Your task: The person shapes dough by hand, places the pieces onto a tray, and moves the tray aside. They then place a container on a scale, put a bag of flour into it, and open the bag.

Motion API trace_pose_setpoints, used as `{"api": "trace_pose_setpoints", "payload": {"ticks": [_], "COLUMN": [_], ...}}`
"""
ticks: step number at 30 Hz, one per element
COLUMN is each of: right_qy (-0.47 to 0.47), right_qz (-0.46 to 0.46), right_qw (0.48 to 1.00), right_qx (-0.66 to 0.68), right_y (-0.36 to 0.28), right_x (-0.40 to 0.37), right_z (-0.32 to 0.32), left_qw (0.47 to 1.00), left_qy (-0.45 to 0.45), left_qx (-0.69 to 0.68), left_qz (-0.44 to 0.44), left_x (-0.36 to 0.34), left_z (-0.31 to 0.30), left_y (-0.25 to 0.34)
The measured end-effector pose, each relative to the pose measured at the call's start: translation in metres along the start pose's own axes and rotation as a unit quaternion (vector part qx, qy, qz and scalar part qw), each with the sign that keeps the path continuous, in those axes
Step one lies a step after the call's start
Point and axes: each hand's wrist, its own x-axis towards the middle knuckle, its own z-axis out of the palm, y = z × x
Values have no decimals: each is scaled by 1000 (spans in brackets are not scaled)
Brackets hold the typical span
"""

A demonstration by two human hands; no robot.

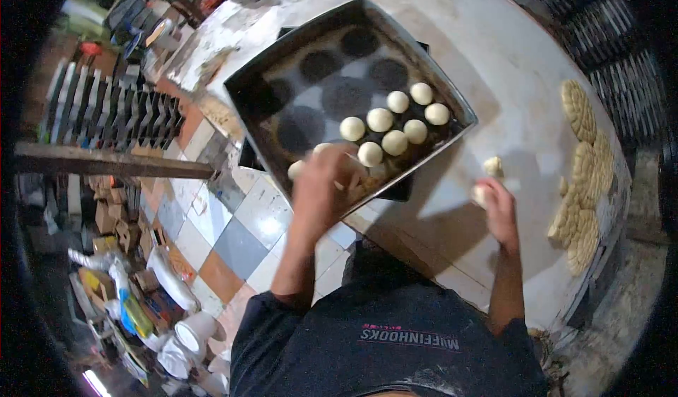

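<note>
My left hand (321, 185) is over the near edge of a dark square tray (441, 90), beside round dough balls. Motion smears its fingers, and what they hold, if anything, does not show clearly. Several pale dough balls (380, 119) sit in rows along the tray's near right side; one (295, 170) lies just left of my left hand. To the right of the tray, my right hand (497, 206) is closed on a small dough piece (480, 195) above the table. Just beyond it, a loose dough lump (493, 165) rests on the table.
Flattened, scored dough slabs (583, 178) lie along the right edge of the pale table (522, 79). Dark metal racks (625, 79) stand beyond it. To the left are a wooden beam (113, 162), stacked metal pans (106, 107), a white bucket (195, 332) and a tiled floor.
</note>
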Motion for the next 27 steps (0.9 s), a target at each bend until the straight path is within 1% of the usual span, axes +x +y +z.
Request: {"api": "trace_pose_setpoints", "payload": {"ticks": [1, 2, 4, 5, 6, 7, 8, 9, 10, 12, 13, 14, 15, 16, 17, 18, 19, 20, 21, 22, 23, 24, 25, 26, 27], "right_qy": [-28, -50, -60, -77, -117, -152, -187, -149, -106, -75, -51, 15, 109, 176, 228, 262, 291, 322, 358, 354, 348, 379, 379, 378, 399], "right_qz": [-106, -151, -360, -429, -440, -444, -432, -471, -503, -463, -437, -412, -387, -340, -284, -193, -133, -71, -46, -22, 1, 23, 50, 74, 89], "right_qw": [993, 986, 931, 900, 890, 883, 876, 854, 831, 876, 896, 910, 914, 921, 924, 937, 939, 935, 922, 919, 915, 903, 899, 898, 890], "right_qx": [-35, 55, 5, 30, 23, -26, -106, -161, -214, -112, -53, -48, -60, -76, -119, -124, -129, -132, -141, -174, -202, -203, -212, -214, -201], "right_y": [-54, -105, -155, -167, -166, -169, -164, -164, -161, -151, -137, -116, -96, -64, -29, 8, 44, 79, 112, 143, 165, 180, 189, 202, 213], "right_x": [18, 31, 67, 87, 106, 120, 130, 127, 121, 100, 89, 74, 56, 39, 23, 5, -11, -30, -51, -73, -97, -127, -154, -178, -196], "right_z": [32, 68, 129, 163, 198, 223, 243, 243, 242, 205, 179, 150, 118, 88, 59, 36, 18, -2, -16, -27, -44, -63, -72, -86, -98], "left_qw": [993, 972, 951, 930, 929, 931, 932, 931, 930, 938, 952, 953, 968, 979, 992, 991, 981, 954, 942, 926, 911, 890, 865, 851, 851], "left_qy": [23, 43, 66, 17, 27, 13, -7, -68, -77, 91, 77, 103, 102, 99, 64, 24, -67, -164, -234, -300, -328, -332, -329, -346, -357], "left_qx": [114, 228, 291, 350, 346, 345, 345, 325, 331, 330, 294, 283, 230, 173, 69, -39, -134, -221, -207, -186, -187, -186, -187, -181, -211], "left_qz": [-17, -37, -81, -114, -126, -120, -109, -151, -144, -49, -44, -24, 2, 28, 81, 129, 126, 118, 126, 134, 163, 250, 330, 351, 321], "left_x": [9, 16, 22, 25, 25, 26, 26, 30, 30, 19, 19, 20, 18, 15, 10, 8, 8, 4, -1, -6, -9, -11, -7, -1, 11], "left_z": [-14, -20, -20, -21, -21, -21, -21, -29, -30, -25, -29, -24, -12, 8, 36, 70, 112, 160, 219, 275, 315, 352, 383, 424, 465], "left_y": [-28, -58, -106, -111, -114, -114, -111, -101, -100, -94, -74, -47, -16, 15, 39, 63, 84, 103, 115, 126, 143, 162, 173, 186, 196]}}
